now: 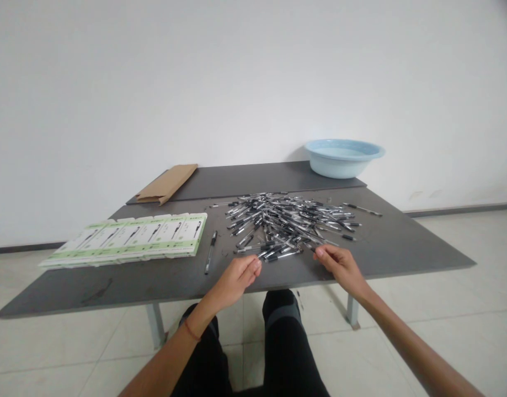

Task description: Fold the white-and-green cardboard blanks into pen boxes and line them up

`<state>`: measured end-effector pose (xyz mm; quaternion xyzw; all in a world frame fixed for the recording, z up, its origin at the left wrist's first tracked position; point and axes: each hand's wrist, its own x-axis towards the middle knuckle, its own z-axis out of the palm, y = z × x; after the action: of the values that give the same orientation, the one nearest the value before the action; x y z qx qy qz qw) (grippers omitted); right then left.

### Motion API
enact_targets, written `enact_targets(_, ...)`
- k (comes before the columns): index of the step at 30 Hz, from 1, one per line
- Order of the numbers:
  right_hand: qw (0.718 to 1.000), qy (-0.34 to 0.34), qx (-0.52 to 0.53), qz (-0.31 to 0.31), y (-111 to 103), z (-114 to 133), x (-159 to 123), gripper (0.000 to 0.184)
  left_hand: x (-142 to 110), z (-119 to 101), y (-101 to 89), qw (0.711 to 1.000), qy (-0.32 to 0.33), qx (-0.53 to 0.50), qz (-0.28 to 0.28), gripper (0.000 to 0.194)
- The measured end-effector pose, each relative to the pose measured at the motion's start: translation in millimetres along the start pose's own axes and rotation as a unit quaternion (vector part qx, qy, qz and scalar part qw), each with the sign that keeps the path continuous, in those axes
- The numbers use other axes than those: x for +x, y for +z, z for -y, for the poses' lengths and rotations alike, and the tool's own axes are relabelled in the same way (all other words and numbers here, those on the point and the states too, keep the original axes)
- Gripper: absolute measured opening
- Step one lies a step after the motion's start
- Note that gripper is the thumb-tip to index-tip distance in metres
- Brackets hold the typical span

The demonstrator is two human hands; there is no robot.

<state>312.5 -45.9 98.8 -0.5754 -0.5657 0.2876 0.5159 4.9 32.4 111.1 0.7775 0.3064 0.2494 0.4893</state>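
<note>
A large heap of clear gel pens (278,218) with black grips lies across the middle of the table. At the heap's near right edge, my right hand (340,266) pinches the end of a pen (310,247) between thumb and fingers. My left hand (238,275) is closed at the near left edge of the heap, its fingers curled; whatever they may hold is hidden. One single pen (211,252) lies apart, left of the heap and beyond my left hand.
Flat white-and-green pen boxes (131,237) lie in a row on the left. A brown paper bag (168,183) rests behind them. At the back right stands a light blue basin (340,162). Another loose pen (363,209) lies right of the heap on the grey table (410,245).
</note>
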Motion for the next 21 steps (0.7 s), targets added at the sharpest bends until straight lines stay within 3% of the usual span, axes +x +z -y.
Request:
enact_targets(7, 0.999, 0.014, -0.014, 0.036, 3, -2, -1, 0.063, 5, 1, 2.6, 0.999, -0.012, 0.006, -0.031, 0.050)
enact_targets(12, 0.999, 0.030, -0.021, 0.024, 6, -13, -1, 0.065, 2, -13, -0.8, 0.999, -0.007, 0.019, -0.031, 0.046)
enact_targets(15, 0.999, 0.036, -0.024, 0.018, 6, -14, -1, 0.065, 0, -29, -11.2, 0.989, 0.003, 0.124, -0.077, 0.031)
enact_targets(16, 0.999, 0.037, -0.025, 0.019, 6, -13, -1, 0.066, 1, -34, -16.5, 0.972, 0.007, 0.210, -0.106, 0.025)
enact_targets(18, 0.999, 0.040, -0.026, 0.022, 6, -11, -1, 0.066, 7, -41, -29.4, 0.909, 0.009, 0.391, -0.144, 0.021)
enact_targets(20, 0.998, 0.041, -0.027, 0.026, 5, -10, -1, 0.066, 18, -46, -43.4, 0.860, 0.009, 0.491, -0.139, 0.027)
enact_targets(21, 0.998, 0.042, -0.027, 0.027, 5, -9, -1, 0.065, 24, -48, -50.1, 0.851, 0.012, 0.508, -0.132, 0.028)
